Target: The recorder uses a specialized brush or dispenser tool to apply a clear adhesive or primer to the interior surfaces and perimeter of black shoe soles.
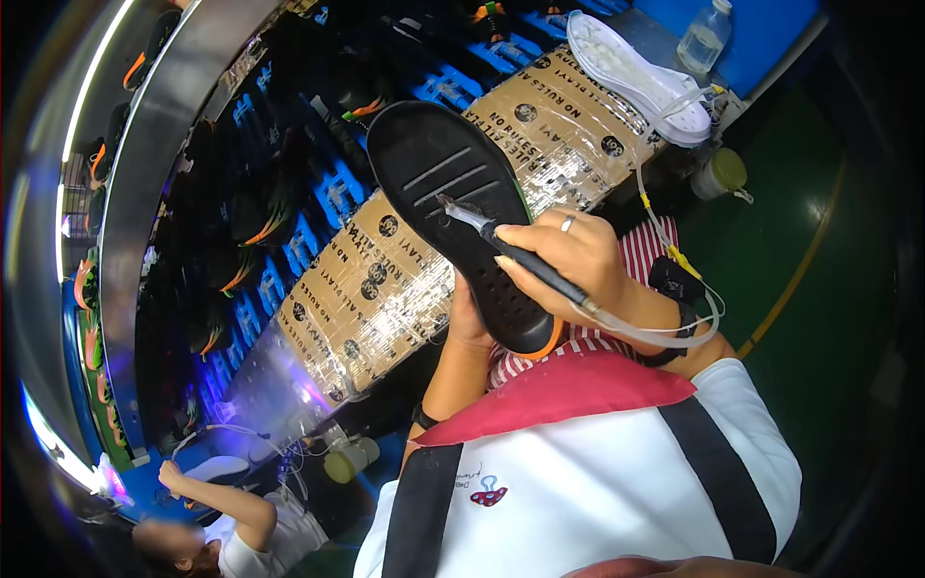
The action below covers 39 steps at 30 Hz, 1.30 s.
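Note:
A black shoe sole [420, 144] with an orange edge at its heel is held up in front of me, its inner face toward me. My left hand [468, 316] grips it from beneath on the left side; most of its fingers are hidden behind the sole. My right hand [578, 258], with a ring on one finger, is closed around a black-handled glue brush [541, 270]. The brush tip meets the inner face near several raised bars. From the handle's end a clear tube [665, 339] loops round past my right wrist.
A cardboard-covered ledge [361, 308] under clear film runs behind the sole. Beyond are blue racks [337, 193] with dark shoes. At the upper right are a white sole-shaped tray [631, 82], a clear bottle [704, 37] and a lidded pot [721, 175]. Another person [241, 525] works lower left.

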### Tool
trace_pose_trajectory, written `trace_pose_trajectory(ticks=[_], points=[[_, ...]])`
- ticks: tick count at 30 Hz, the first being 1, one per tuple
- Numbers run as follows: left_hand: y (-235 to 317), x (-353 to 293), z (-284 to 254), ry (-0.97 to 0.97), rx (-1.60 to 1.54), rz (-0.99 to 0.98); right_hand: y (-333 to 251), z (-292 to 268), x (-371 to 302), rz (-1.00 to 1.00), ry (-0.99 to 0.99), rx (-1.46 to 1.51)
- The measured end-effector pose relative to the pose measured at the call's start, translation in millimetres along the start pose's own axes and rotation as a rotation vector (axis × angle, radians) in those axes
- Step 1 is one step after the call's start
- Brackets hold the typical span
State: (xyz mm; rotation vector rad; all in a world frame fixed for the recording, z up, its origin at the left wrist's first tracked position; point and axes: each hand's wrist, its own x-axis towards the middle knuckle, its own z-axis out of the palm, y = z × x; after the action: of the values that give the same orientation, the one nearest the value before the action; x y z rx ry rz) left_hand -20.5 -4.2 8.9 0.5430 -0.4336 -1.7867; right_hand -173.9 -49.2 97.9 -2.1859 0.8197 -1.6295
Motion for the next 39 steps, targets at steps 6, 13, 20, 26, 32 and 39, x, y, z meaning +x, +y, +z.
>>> trace_pose_trajectory(ticks=[6,13,20,26,32,39], points=[[-7,-3,-34,0.121,-0.050,-0.105,-17,7,-7,-0.024,-0.198,0.053],[3,0,-25,0.092,-0.059,0.064,-7,5,-13,0.068,-0.092,0.088],[16,6,-11,-0.053,-0.021,0.030,-17,6,-17,0.065,-0.168,0.314],[17,13,-19,0.280,-0.090,0.231,-16,13,-30,0.094,-0.161,0.078],[31,18,-25,-0.069,-0.135,0.176,-18,11,-23,0.132,-0.300,0.545],[37,17,-21,-0.142,-0.105,0.233,-18,12,-34,0.350,-0.346,0.462]])
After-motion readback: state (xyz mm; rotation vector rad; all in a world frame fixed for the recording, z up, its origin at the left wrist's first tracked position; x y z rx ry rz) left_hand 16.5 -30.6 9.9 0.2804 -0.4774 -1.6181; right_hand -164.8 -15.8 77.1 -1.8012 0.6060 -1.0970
